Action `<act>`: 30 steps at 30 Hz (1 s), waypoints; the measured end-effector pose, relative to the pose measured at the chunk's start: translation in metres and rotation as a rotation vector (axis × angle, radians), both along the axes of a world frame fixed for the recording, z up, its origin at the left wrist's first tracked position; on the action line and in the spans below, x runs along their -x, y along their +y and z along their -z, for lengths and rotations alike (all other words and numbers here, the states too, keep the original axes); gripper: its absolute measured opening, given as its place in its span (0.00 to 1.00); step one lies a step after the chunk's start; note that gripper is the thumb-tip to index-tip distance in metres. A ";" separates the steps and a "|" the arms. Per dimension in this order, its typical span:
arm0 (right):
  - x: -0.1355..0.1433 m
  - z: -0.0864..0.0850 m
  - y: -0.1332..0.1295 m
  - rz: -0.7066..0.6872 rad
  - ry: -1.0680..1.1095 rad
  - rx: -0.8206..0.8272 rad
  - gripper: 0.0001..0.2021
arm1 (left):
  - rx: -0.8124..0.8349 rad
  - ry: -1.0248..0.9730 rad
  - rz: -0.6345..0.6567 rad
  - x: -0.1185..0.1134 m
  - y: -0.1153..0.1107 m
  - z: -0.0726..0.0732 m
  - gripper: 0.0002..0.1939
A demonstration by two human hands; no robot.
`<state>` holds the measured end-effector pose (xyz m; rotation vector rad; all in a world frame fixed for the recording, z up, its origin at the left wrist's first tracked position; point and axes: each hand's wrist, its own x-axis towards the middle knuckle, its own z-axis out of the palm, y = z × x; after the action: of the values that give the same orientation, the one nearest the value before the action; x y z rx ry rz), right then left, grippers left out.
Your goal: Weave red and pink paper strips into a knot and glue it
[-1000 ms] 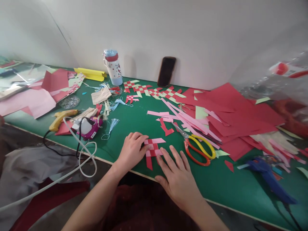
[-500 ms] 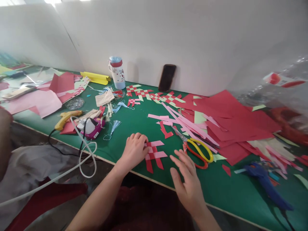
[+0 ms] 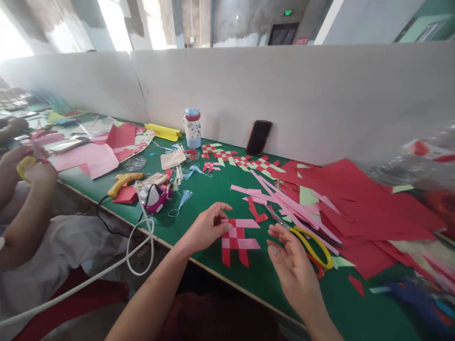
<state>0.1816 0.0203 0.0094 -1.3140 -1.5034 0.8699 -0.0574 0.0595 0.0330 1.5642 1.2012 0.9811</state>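
A small woven paper piece (image 3: 234, 241) in pink and red, its strip ends cut at a slant, lies near the front of the green table. My left hand (image 3: 208, 227) is at its upper left, with the thumb touching the paper and the index finger raised apart from it. My right hand (image 3: 293, 270) hovers to the right of the piece, open, fingers loosely bent and palm turned inward. Behind that hand lie scissors (image 3: 314, 246) with yellow and orange handles, partly hidden by it. A red paper scrap (image 3: 255, 210) and pink paper strips (image 3: 295, 206) are just beyond.
Red paper sheets (image 3: 369, 203) cover the right side, with a blurred blue glue gun (image 3: 408, 298) in front. A phone (image 3: 259, 137) leans on the partition behind several woven pieces (image 3: 243, 162). A bottle (image 3: 193, 129), yellow glue gun (image 3: 124, 183), white cable (image 3: 151, 246) and co-worker's hand (image 3: 40, 173) are leftward.
The view has tilted up, showing the room beyond the partition and a co-worker's arms. My left hand has lifted its fingers off the woven piece. My right hand has turned palm inward.
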 end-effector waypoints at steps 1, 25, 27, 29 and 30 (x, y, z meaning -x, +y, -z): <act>0.003 -0.004 0.006 -0.025 -0.031 -0.013 0.22 | -0.011 0.019 -0.019 0.003 0.001 -0.001 0.18; 0.134 -0.055 0.139 -0.532 -0.674 -0.480 0.15 | -0.419 0.520 -0.032 0.058 -0.017 0.026 0.13; 0.145 -0.058 0.154 -0.587 -0.829 -0.462 0.14 | -0.423 0.527 0.000 0.058 -0.016 0.030 0.13; 0.156 -0.061 0.171 -0.595 -0.996 -0.413 0.10 | -0.415 0.526 0.026 0.059 -0.015 0.032 0.13; 0.162 -0.062 0.179 -0.585 -1.045 -0.390 0.08 | -0.408 0.519 0.032 0.060 -0.015 0.033 0.13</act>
<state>0.0194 0.1991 0.0712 -1.0592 -2.7924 0.1194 -0.1170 0.0443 0.0001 2.2522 1.3700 0.8592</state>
